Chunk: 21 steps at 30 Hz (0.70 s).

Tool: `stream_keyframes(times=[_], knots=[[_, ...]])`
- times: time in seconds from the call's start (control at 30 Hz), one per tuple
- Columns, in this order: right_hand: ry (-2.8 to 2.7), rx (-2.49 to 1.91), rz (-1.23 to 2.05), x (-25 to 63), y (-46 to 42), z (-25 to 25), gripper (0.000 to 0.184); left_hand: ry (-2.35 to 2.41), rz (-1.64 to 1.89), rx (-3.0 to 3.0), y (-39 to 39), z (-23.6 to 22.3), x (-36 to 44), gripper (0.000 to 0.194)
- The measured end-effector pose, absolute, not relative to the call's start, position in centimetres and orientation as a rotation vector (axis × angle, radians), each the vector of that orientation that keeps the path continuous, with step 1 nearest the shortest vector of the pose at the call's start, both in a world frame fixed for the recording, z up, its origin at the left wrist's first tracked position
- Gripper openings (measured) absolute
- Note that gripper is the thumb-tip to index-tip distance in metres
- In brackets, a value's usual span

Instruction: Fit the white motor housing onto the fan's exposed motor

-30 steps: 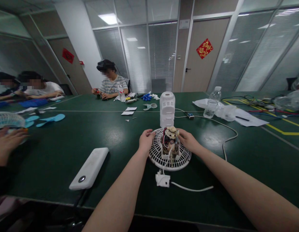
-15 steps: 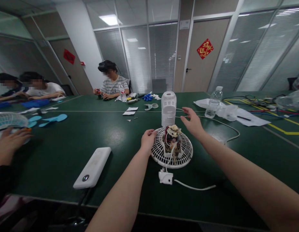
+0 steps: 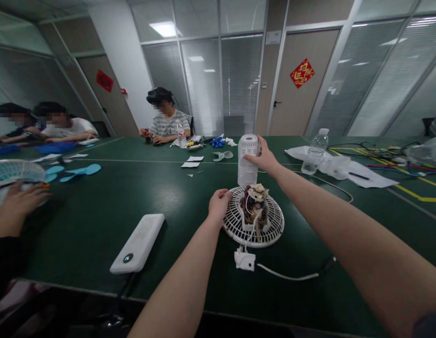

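Note:
A round white fan grille (image 3: 239, 223) lies flat on the green table (image 3: 80, 211) with the bare fan motor (image 3: 255, 202) and its red and white wires standing on it. My left hand (image 3: 219, 204) grips the grille's left rim, fingers curled. My right hand (image 3: 263, 157) reaches past the motor and wraps round the upper part of the upright white motor housing (image 3: 246, 162) behind the grille. A white switch block (image 3: 245, 260) with a white cord (image 3: 291, 277) lies in front of the grille.
A white power bank (image 3: 137, 244) lies at the near left. A water bottle (image 3: 312, 151), white paper and coloured cables sit at the right. Another person's hand (image 3: 17, 202) rests on a grille at the far left; blue fan blades (image 3: 80, 170) lie nearby. Three people sit further back.
My right hand has left the motor, risen and moved back to close on the white housing. My left hand stays on the grille's rim.

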State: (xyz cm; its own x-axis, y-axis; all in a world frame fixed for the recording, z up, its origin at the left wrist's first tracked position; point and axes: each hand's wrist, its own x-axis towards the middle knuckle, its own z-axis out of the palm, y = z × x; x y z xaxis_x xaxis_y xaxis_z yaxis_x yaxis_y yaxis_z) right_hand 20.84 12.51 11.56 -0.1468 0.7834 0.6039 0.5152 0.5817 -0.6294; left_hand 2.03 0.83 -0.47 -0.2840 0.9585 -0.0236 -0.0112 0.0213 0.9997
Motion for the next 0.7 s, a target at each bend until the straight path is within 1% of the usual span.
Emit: stream_keyframes(times=[0.23, 0.47, 0.6, 0.7], knots=[[-1.718, -1.085, 0.346, 20.5, 12.3, 10.9, 0.1, 1.416, 1.421, 1.021, 1.0, -0.6, 1.9, 0.026], [-1.575, -1.108, 0.317, 20.5, 12.4, 11.5, 0.094, 1.407, 1.415, 1.013, 1.0, -0.7, 1.9, 0.027], [-1.501, -1.048, 0.329, 21.3, 10.8, 11.9, 0.092, 1.413, 1.411, 1.023, 1.1, -0.7, 1.8, 0.026], [-1.456, -0.949, 0.429, 22.3, 8.0, 11.8, 0.085, 1.422, 1.408, 1.036, 1.0, -0.6, 1.7, 0.026]])
